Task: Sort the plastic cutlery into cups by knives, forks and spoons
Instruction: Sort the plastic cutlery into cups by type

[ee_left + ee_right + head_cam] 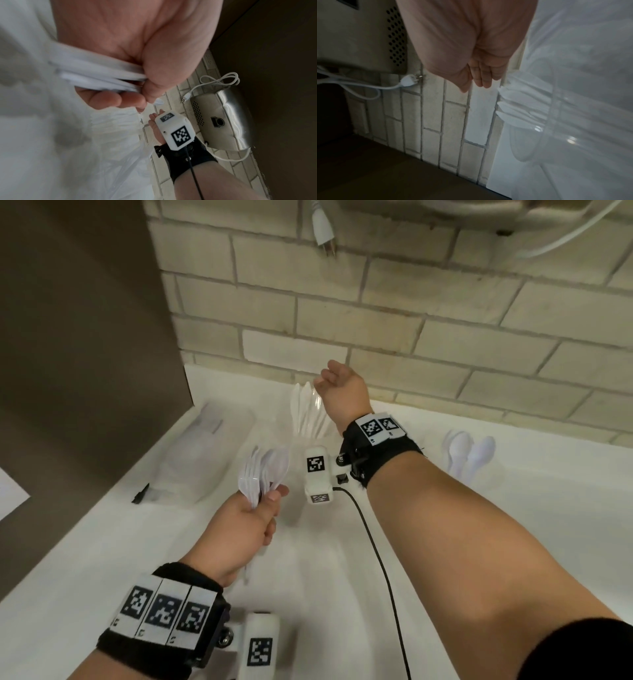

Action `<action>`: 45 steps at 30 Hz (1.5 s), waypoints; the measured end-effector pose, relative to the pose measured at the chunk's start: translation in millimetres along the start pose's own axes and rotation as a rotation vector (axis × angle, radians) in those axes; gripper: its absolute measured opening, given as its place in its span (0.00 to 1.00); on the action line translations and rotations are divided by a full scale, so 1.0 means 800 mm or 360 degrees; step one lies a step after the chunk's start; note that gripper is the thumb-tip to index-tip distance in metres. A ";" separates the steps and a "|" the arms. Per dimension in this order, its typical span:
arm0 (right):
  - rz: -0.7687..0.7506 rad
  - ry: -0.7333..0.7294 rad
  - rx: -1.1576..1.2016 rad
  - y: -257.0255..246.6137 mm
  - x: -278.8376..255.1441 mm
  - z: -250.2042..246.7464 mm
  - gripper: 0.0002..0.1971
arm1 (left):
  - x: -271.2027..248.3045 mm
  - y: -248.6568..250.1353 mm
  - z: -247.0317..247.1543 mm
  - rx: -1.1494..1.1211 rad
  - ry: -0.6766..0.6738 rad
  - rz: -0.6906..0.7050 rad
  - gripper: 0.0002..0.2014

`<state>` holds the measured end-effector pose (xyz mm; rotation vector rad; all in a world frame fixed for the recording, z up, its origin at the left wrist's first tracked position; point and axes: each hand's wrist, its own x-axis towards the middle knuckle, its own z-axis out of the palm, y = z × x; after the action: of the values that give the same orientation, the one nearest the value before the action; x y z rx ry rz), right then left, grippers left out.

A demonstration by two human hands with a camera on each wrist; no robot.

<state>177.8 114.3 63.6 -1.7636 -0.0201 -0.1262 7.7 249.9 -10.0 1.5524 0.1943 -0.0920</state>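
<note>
While the left hand [251, 517] grips a bundle of white plastic forks and spoons [262, 474] by the handles, fingers and thumb curled round them, the right hand [342, 392] is raised above the cup of knives [308, 416] near the brick wall [411, 337]. In the right wrist view its fingers [483, 75] lie straight and close together, holding nothing; the knife blades fan out of a clear cup [530, 135] just beside and below them. Contact between fingertips and blades cannot be judged. The left wrist view shows the bundled handles [96, 73] clamped between thumb and fingers [106, 98]. A second cup holding spoons [471, 455] stands to the right on the white counter [513, 525], well apart from both hands. A clear plastic bag [202, 453] lies at the left of the counter beside a dark panel [78, 337]. A white plug [323, 227] hangs on its cord against the wall, below a metal appliance [221, 121].
</note>
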 end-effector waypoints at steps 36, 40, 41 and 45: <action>-0.0480 0.0408 0.0042 -0.006 -0.204 -0.065 0.05 | -0.022 0.035 0.071 -0.0226 -0.0609 0.0190 0.08; -0.0610 0.0329 0.0452 -0.017 -0.204 -0.071 0.06 | -0.011 0.031 0.068 0.0006 -0.0412 0.0172 0.11; -0.0568 0.0270 0.0364 -0.015 -0.203 -0.071 0.05 | -0.007 0.031 0.067 0.0104 -0.0303 0.0182 0.11; -0.0114 -0.0042 0.0090 0.006 -0.205 -0.066 0.12 | 0.007 0.029 0.064 0.0375 -0.0103 0.0229 0.17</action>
<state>10.9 70.7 53.5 -1.7088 -0.1048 -0.1530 20.6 199.8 12.0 1.7908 0.0202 -0.0525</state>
